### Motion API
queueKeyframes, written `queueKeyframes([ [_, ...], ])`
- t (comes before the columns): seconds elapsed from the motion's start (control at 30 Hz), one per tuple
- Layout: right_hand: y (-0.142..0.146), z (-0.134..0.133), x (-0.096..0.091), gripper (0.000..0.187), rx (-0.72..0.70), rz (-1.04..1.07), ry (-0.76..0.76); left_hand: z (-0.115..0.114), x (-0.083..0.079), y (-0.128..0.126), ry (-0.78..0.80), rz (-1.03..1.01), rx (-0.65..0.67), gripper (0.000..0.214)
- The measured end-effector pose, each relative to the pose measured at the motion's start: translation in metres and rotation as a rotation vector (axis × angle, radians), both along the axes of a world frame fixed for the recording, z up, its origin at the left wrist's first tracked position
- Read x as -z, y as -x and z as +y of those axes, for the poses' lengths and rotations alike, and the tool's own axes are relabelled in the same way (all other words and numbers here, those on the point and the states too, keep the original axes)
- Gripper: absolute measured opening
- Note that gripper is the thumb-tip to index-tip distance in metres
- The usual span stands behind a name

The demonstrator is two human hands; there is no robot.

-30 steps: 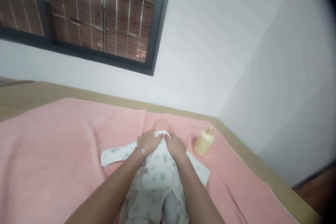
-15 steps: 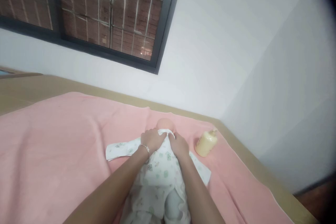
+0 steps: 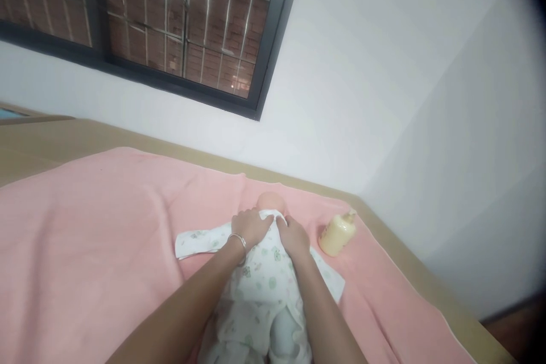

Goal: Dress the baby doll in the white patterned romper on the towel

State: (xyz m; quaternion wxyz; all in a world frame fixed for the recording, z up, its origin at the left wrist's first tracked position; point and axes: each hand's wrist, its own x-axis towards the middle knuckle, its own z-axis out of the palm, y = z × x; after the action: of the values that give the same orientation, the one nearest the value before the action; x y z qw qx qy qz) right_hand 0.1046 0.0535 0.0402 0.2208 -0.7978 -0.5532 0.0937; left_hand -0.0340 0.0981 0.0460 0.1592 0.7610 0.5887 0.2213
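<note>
A baby doll point(image 3: 271, 201) lies on its back on a pink blanket point(image 3: 111, 227), its round head pointing away from me. It wears a white baby garment point(image 3: 273, 270) with small green and grey prints, the sleeves spread out to both sides. My left hand point(image 3: 252, 227) is closed at the collar on the left, a silver bangle on its wrist. On the collar's other side, my right hand point(image 3: 295, 236) grips the cloth, thumb toward the middle. Both thumbs almost meet below the doll's head. A pale leg part shows through an opening low in the garment.
A pale yellow pump bottle point(image 3: 338, 234) stands on the blanket right of the doll. Behind the blanket runs a tan padded edge point(image 3: 205, 158) along the white wall point(image 3: 362, 68). A dark-framed window point(image 3: 259, 68) with bars is above at left.
Both hands keep the same hold at the collar. The whole view has shifted very slightly; otherwise the doll, garment and bottle look unchanged.
</note>
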Motion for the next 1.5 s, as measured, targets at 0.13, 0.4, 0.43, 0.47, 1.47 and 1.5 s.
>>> queueKeyframes([
  [0.13, 0.0001, 0.0002, 0.0011, 0.053, 0.002, -0.016, -0.002, 0.0012, 0.0016, -0.0005, -0.019, 0.009, 0.002, 0.060],
  [0.4, -0.0011, 0.0015, 0.0036, 0.050, 0.013, 0.027, -0.040, 0.0037, 0.0056, -0.0015, -0.025, -0.006, -0.005, 0.057],
  [0.43, -0.0011, 0.0016, 0.0035, 0.050, 0.010, 0.032, -0.042, 0.0036, 0.0056, -0.0015, -0.019, -0.005, -0.006, 0.058],
  [0.47, -0.0009, 0.0015, 0.0033, 0.050, 0.007, 0.035, -0.041, 0.0035, 0.0055, -0.0015, -0.013, -0.004, -0.006, 0.058],
  [1.47, 0.0000, 0.0002, -0.0006, 0.053, 0.012, 0.023, -0.016, 0.0014, 0.0021, -0.0009, -0.026, -0.011, -0.001, 0.058],
  [1.5, 0.0000, 0.0002, -0.0006, 0.053, 0.012, 0.023, -0.019, 0.0013, 0.0019, -0.0009, -0.026, -0.012, 0.000, 0.057],
])
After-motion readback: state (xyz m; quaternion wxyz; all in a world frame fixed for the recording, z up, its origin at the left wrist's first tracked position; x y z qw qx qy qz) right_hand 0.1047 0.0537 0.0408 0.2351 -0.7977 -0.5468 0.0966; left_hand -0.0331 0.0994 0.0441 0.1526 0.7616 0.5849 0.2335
